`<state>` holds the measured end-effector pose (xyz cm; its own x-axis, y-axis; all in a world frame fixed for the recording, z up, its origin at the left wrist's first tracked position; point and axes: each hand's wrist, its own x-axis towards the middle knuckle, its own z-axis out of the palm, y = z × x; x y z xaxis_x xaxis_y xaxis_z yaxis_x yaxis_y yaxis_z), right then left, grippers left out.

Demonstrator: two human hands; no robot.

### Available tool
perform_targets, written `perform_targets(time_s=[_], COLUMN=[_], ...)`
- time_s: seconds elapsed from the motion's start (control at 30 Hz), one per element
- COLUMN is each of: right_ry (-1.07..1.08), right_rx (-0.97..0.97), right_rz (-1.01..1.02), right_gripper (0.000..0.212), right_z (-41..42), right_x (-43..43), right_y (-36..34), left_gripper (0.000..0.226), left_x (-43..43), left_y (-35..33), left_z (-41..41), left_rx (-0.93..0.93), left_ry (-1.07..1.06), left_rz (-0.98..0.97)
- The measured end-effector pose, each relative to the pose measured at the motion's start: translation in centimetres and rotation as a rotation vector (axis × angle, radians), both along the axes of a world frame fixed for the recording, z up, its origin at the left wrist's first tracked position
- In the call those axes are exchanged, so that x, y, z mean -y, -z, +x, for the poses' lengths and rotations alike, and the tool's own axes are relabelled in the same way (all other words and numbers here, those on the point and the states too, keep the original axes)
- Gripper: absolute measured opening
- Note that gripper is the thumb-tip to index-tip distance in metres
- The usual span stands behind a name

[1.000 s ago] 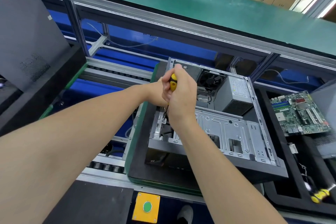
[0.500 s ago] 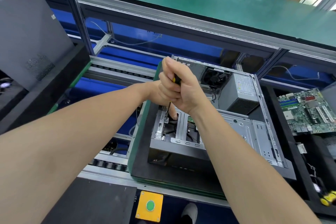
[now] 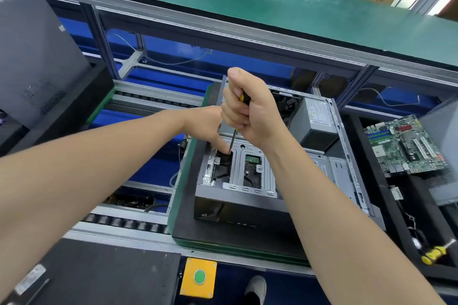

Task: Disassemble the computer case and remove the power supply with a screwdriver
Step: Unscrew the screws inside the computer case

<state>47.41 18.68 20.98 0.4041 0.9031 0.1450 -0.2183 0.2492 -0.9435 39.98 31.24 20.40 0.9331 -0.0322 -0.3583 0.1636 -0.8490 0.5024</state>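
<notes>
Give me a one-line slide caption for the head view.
Right hand holds a screwdriver tip-down in the open computer case, left hand touching near its tip; power supply not yet removed.

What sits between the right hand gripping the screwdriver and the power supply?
In the head view, a black case fan sits between the right hand and the grey power supply, partly hidden by the hand.

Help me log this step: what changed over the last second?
The left hand dropped from beside the screwdriver handle; a finger now rests by the shaft's tip, inside the computer case. The right hand kept gripping the handle; the power supply stayed in place.
</notes>
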Motion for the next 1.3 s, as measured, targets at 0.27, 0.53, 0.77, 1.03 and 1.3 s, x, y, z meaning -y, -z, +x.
perform_targets(time_s=[0.27, 0.53, 0.77, 1.03, 1.3], right_ry=[0.043, 0.051, 0.090, 0.121, 0.159], right_rx=[0.031, 0.007, -0.022, -0.062, -0.048], right_rz=[-0.038, -0.023, -0.021, -0.030, -0.041], right_gripper=[0.037, 0.038, 0.039, 0.041, 0.040], right_z=[0.4, 0.0, 0.1, 0.2, 0.1], right_x=[0.3, 0.6, 1.4, 2.1, 1.8], right_y=[0.3, 0.1, -0.1, 0.1, 0.0], left_gripper=[0.016, 0.013, 0.009, 0.030, 0.021], left_x=[-0.7, 1.7, 3.3, 4.6, 4.1], left_y=[1.8, 1.8, 1.6, 1.6, 1.8], left_z=[-0.9, 0.1, 0.0, -0.2, -0.4], left_rx=[0.107, 0.000, -0.030, -0.039, -0.068], left_ry=[0.132, 0.086, 0.046, 0.093, 0.077], left_rz=[0.110, 0.322, 0.451, 0.647, 0.596])
